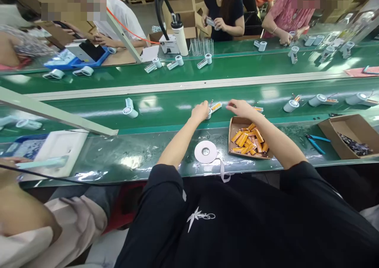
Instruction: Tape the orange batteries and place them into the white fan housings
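My left hand [201, 111] is closed on the round end of a white plastic device housing [209, 113] on the green conveyor belt. An orange cylindrical battery [217, 106] lies in that housing's open handle, and a thin wire sticks up beside it. My right hand [240, 108] hovers just to the right, its fingers loosely bent and apart, with nothing visible in them. Partly behind my right wrist lies another housing with an orange battery [258, 109]. Below my right forearm, a cardboard box [233, 122] holds several orange batteries. A roll of white tape [205, 152] lies between my forearms, its loose end hanging over the edge.
More white housings [291, 105] rest along the belt on the right, and one [130, 109] on the left. Blue-handled pliers [316, 143] lie near a box of dark small parts [355, 141]. A slanted metal bar [74, 116] crosses at left. Co-workers sit opposite and at my left.
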A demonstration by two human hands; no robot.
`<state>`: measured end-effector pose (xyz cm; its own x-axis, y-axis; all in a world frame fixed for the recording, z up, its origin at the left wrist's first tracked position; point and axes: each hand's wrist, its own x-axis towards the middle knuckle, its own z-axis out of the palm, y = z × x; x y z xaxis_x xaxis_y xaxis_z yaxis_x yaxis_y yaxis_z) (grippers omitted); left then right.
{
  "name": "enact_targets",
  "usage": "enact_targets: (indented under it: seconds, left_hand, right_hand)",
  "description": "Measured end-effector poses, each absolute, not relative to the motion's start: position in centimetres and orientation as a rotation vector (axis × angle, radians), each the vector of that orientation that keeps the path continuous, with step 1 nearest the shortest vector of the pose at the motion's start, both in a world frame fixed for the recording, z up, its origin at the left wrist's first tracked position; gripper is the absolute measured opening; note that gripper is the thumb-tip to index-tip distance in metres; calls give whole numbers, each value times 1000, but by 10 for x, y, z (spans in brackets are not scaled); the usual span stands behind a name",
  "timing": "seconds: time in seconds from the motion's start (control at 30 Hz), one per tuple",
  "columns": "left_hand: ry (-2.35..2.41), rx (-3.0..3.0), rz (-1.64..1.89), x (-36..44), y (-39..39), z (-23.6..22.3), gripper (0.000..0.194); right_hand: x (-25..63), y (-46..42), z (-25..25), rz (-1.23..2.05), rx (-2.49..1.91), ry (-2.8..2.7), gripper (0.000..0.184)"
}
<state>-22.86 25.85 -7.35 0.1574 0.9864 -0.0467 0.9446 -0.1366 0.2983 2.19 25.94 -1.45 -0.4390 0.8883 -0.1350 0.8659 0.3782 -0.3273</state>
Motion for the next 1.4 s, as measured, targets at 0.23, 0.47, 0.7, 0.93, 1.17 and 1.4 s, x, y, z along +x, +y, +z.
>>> enact_targets:
  seconds: [0.23,0.47,0.7,0.93,1.17,1.4]
  left_hand:
    - [1196,2551,254,-289,63,-130,57]
    - [1470,2482,346,-301,25,-129,11]
    - [1395,2454,138,-303,15,-108,61]
    - [1539,2485,585,-290,-14,-112,35]
    - [1673,2399,985,-284,9,-115,38]
    - [1999,2064,1168,-296,21,-140,42]
  right_hand:
    - [130,143,-27,946,-1358,-2230,37]
    - [59,90,-47,942,-1178,-2036,31]
    - [21,97,-44,1015,-1083,-2096,29]
    - [31,75,-54,1375,-1256,-1929,41]
    - [3,54,-45,2012,-851,-2092,49]
    - [25,58,-43,1978,-889,-2249,39]
